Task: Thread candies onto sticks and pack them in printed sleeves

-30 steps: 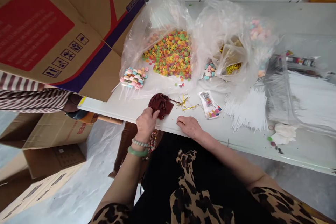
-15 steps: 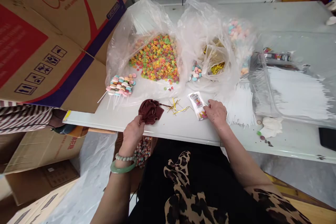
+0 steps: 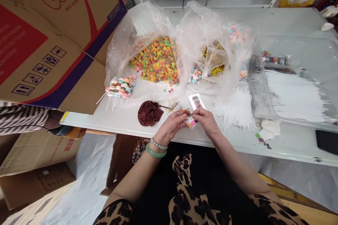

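My left hand (image 3: 173,124) is closed on one small printed plastic bag (image 3: 177,108), held just above the table's front part. Fingertips of my right hand (image 3: 207,121) pinch at that bag's edge, beside the left fingers. The exact grip points are partly covered by fingers. Right behind my right hand lies a stack of printed bags (image 3: 195,101), white with coloured print. To the left sits a bunched dark brown cloth (image 3: 149,113). Thin gold twist ties (image 3: 171,108) lie between the cloth and the bags, partly hidden behind the held bag.
A large carton (image 3: 60,35) stands at left by candy sticks (image 3: 120,87). Behind are an open bag of ring candies (image 3: 158,59) and a bag of gold ties (image 3: 218,68). White sticks (image 3: 237,107), a clear tray (image 3: 266,88) and a phone (image 3: 326,141) are at right.
My left hand has left the brown cloth and moved right to hold a printed bag. My right hand has drawn slightly left and nearer, off the stack, to meet it.
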`<state>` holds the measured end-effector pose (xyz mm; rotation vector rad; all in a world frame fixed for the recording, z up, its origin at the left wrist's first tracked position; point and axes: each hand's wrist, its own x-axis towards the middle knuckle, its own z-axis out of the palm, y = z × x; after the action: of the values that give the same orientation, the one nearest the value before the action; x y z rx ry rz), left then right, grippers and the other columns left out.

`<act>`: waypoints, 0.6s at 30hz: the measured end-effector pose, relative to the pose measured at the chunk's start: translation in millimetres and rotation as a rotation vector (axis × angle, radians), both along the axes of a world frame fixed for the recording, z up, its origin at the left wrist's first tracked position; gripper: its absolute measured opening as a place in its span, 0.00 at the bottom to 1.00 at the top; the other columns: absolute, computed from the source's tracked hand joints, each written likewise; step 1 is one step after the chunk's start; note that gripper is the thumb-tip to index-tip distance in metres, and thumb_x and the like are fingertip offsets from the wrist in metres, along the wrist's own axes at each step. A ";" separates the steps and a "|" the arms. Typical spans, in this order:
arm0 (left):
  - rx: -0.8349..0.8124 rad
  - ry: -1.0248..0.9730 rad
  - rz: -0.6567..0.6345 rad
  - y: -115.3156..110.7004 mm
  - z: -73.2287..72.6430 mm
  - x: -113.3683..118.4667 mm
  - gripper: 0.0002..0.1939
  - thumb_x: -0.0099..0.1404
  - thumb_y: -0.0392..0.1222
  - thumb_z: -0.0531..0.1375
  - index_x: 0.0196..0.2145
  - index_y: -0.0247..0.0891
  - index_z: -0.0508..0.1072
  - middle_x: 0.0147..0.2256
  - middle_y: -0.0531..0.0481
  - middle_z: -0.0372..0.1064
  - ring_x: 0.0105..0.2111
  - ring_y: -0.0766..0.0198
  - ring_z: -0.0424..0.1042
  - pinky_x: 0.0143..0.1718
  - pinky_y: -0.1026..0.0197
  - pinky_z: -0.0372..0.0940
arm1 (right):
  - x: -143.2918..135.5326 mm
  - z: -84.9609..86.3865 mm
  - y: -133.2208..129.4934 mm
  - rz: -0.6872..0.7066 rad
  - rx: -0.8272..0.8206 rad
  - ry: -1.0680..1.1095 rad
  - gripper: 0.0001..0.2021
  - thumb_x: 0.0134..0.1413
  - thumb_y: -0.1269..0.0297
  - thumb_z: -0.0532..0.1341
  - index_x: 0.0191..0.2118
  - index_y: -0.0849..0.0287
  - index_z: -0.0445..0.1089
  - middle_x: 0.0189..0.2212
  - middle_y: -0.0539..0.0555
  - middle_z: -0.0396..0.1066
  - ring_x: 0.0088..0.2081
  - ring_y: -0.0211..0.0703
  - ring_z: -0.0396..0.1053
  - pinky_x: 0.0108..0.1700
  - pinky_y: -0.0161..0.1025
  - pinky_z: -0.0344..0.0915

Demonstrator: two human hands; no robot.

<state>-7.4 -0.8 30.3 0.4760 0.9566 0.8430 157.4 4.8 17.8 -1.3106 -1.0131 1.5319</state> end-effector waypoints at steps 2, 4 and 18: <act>0.011 0.073 0.103 -0.2 -3.7 -3.5 0.21 0.45 0.48 0.73 0.33 0.32 0.77 0.32 0.44 0.73 0.31 0.63 0.71 0.32 0.60 0.67 | -11.4 -1.9 -1.5 0.026 0.016 -0.014 0.06 0.40 0.61 0.64 0.23 0.58 0.69 0.20 0.45 0.63 0.26 0.35 0.58 0.32 0.36 0.56; 0.003 0.158 0.216 -1.9 -9.5 -9.4 0.20 0.44 0.49 0.73 0.29 0.31 0.77 0.29 0.45 0.73 0.29 0.63 0.70 0.30 0.61 0.65 | -20.1 -4.9 -0.9 0.070 0.025 -0.030 0.07 0.43 0.60 0.63 0.24 0.58 0.69 0.21 0.46 0.64 0.27 0.36 0.59 0.32 0.36 0.57; 0.067 -0.047 0.560 -4.0 -2.6 -84.4 0.23 0.46 0.50 0.73 0.36 0.34 0.77 0.30 0.48 0.73 0.26 0.66 0.70 0.30 0.61 0.66 | -122.5 -3.2 22.7 0.313 0.022 -0.119 0.15 0.43 0.53 0.64 0.18 0.56 0.62 0.15 0.46 0.59 0.20 0.36 0.55 0.24 0.35 0.54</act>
<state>-91.8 -4.7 27.7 0.2412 1.0358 1.3876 34.9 27.6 14.6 -1.2851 -1.3582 1.6809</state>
